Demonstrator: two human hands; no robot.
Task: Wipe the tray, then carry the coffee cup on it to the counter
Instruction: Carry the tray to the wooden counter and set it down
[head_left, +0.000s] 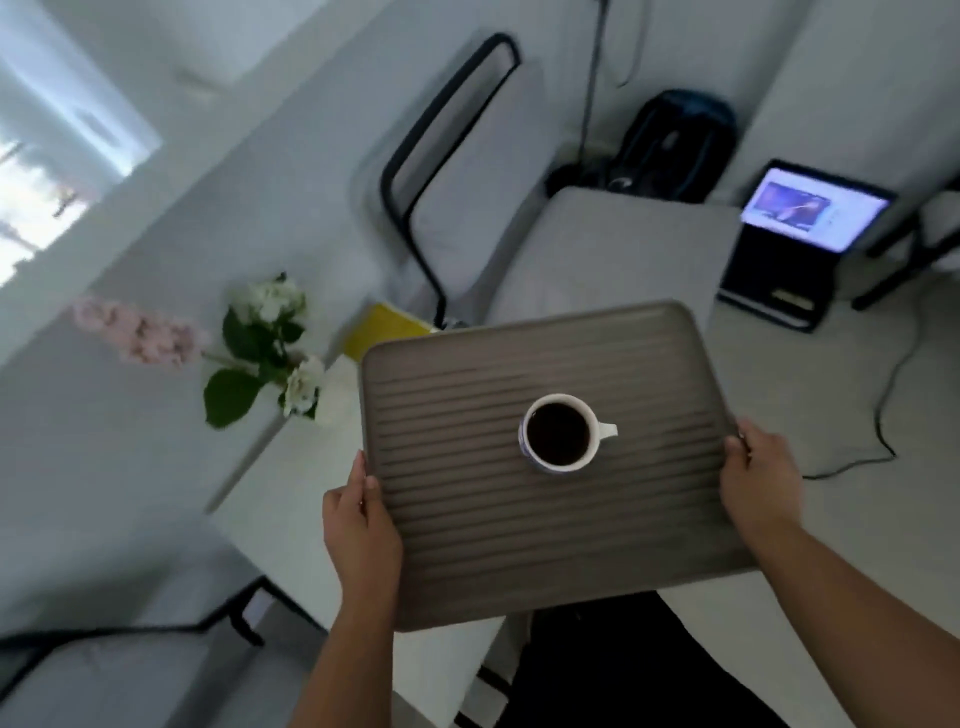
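Observation:
A ribbed grey-brown tray (467, 545) is held in the air, level, above a white table. A white coffee cup (560, 438) full of dark coffee stands upright near the tray's middle, its handle pointing right. My left hand (358, 525) grips the tray's left edge, thumb on top. On the opposite edge my right hand (756, 480) grips it the same way.
A white table (291, 514) lies below the tray, with a bunch of white and pink flowers (260, 348) and a yellow object (382, 327) on it. Black-framed grey chairs (467, 171) stand behind. A lit laptop (810, 228), a dark bag (675, 140) and cables sit on the floor at right.

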